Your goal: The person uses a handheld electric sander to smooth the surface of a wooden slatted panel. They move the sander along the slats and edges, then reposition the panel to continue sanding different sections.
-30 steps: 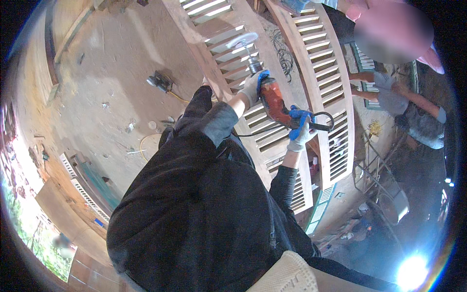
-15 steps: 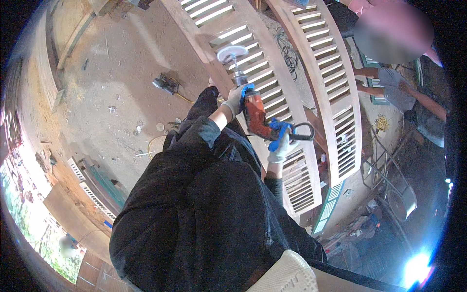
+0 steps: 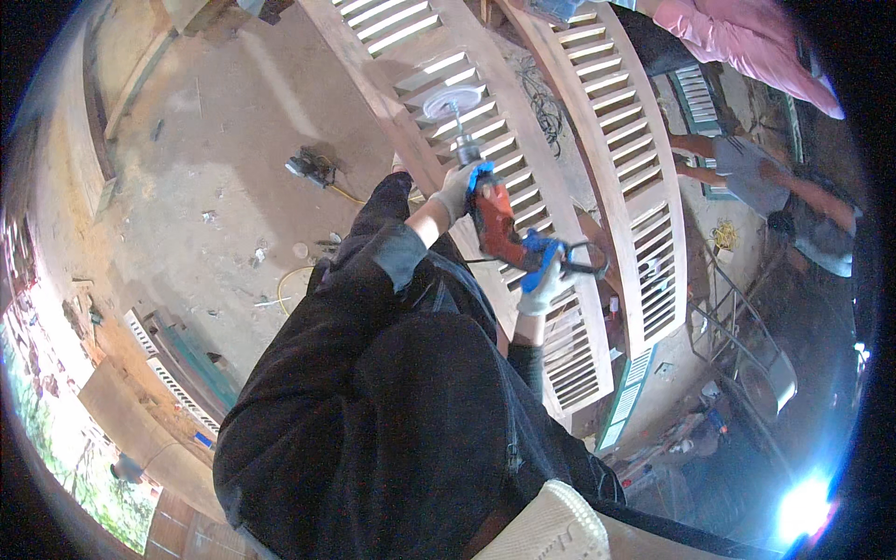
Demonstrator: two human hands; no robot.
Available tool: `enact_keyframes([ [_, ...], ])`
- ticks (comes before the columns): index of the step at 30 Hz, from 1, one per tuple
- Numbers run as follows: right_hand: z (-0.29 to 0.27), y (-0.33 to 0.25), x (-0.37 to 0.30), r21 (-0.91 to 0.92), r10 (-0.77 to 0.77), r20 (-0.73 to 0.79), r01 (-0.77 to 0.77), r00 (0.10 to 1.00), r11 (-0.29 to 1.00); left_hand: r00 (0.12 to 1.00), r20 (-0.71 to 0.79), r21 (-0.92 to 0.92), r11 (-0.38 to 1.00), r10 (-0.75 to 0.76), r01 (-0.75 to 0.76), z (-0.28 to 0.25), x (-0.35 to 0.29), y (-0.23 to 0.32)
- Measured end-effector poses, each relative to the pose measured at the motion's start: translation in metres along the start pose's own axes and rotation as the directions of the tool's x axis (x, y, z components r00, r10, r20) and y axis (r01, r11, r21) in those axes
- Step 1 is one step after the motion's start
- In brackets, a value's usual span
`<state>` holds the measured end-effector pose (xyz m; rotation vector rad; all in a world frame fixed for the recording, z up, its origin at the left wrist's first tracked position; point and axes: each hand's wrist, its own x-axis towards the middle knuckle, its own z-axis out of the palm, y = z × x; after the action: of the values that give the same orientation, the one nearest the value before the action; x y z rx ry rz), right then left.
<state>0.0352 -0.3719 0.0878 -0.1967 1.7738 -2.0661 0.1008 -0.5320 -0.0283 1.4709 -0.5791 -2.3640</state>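
Observation:
A red and black power drill [image 3: 495, 219] with a round pale sanding disc [image 3: 452, 101] in its chuck is held in both my hands. My gloved left hand [image 3: 455, 192] wraps round its front body, just behind the chuck. The rear handle is in my right hand [image 3: 541, 273], in a white and blue glove. The disc lies over the near louvred wooden shutter [image 3: 532, 121], by its left frame rail and slats; whether it touches the wood I cannot tell. Its rim is blurred.
A second louvred shutter [image 3: 611, 149] stands to the right. Beyond it is a co-worker in a grey shirt [image 3: 747, 177], and pink clothing [image 3: 737, 42] shows at the top right. A black corded power tool [image 3: 313, 169] lies on the floor at left. Cables [image 3: 546, 107] lie between the shutters.
The drill and disc have shifted slightly to the right and down in the picture. Both hands keep their hold. The view has moved a little.

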Motion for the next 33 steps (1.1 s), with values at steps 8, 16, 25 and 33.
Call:
enact_keyframes([
  [8, -0.034, -0.033, 0.097, -0.305, -0.249, 0.004, 0.238, 0.968, 0.922, 0.966, 0.244, -0.413, 0.891, -0.089, 0.187, 0.099, 0.03, 0.01],
  [16, -0.015, -0.055, 0.047, -0.063, -0.063, 0.115, 0.071, 0.991, 0.996, 0.962, 0.223, -0.328, 0.917, -0.158, 0.227, 0.055, 0.015, -0.031],
  [25, -0.028, -0.007, -0.003, -0.028, -0.03, -0.042, 0.028, 0.999, 0.999, 0.99, -0.056, -0.131, 0.984, -0.127, 0.118, 0.024, -0.011, -0.033],
  [33, -0.025, -0.011, -0.003, 0.044, 0.05, -0.042, -0.048, 0.998, 0.998, 0.997, 0.036, 0.047, 0.997, 0.062, -0.063, 0.009, -0.009, -0.042],
])
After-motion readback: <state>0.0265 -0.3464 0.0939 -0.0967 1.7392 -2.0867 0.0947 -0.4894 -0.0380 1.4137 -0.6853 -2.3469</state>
